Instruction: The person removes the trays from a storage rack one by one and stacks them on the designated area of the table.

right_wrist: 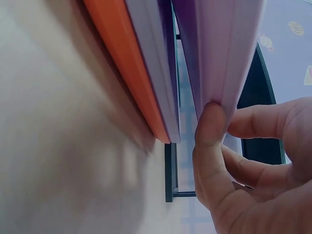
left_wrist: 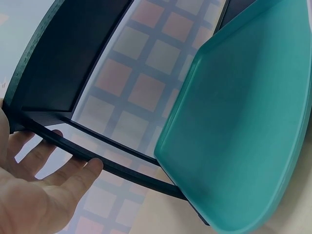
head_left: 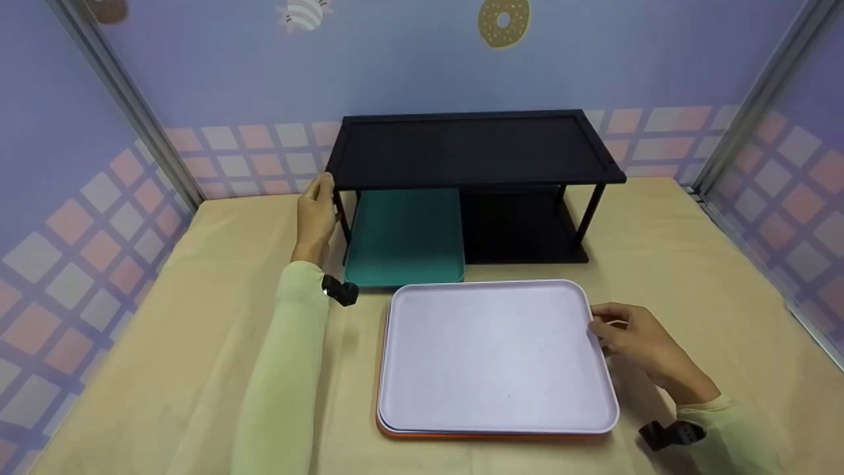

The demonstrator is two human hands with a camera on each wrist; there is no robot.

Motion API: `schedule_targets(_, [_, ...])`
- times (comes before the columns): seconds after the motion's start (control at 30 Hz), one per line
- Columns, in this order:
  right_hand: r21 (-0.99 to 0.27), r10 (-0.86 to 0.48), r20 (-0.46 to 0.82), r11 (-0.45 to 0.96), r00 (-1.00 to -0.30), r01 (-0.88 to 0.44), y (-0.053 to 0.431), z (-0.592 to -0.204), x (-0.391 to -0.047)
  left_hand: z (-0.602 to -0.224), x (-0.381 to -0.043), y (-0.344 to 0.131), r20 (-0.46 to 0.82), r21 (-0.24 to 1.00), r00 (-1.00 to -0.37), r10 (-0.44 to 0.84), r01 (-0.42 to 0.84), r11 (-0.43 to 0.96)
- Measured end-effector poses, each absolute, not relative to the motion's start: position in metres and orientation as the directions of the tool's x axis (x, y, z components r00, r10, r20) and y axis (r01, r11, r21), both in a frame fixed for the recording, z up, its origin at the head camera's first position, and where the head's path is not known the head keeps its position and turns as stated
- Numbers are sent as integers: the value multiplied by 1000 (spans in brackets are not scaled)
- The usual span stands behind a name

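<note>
A black two-tier rack (head_left: 475, 150) stands at the back. My left hand (head_left: 316, 214) grips its left front corner, with fingers (left_wrist: 73, 173) against the slim post (left_wrist: 122, 170). On the lower tier's left half lies a teal tray (head_left: 405, 237), its front edge past the tier. In front, a pale lilac tray (head_left: 494, 356) tops a stack. My right hand (head_left: 636, 346) pinches this tray's right edge between thumb and fingers. From the right wrist view, that edge is raised off a greyish-lilac tray (right_wrist: 151, 63) and an orange tray (right_wrist: 119, 53) beneath.
A cream cloth (head_left: 165, 369) covers the table. The lower tier's right half (head_left: 517, 227) shows its black surface. Patterned panels (head_left: 224, 72) rise at the back and both sides, joined by metal corner posts (head_left: 758, 92).
</note>
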State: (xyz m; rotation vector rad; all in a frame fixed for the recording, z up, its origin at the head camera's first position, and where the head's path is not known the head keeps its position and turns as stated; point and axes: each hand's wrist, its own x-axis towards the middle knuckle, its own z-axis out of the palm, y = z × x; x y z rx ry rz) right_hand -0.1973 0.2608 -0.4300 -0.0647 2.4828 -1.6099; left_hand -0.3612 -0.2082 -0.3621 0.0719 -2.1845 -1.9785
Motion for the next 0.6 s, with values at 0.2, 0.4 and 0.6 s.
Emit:
schedule_targets(0.2, [-908,-143,-132,414,-981,62,260,-432,-198,-360,-361,-208,109,991,-979,-175,92,100])
schedule_targets(0.4, [-904,-136,-154,419,-979,84,260,-436,-199,-361,-362,-207,101,992,-979,-179,86,92])
schedule_targets(0.6, [-900,-137,-153,427,-979,81,259,-437,-198,-361,-362,-207,109,991,-978,-179,92,99])
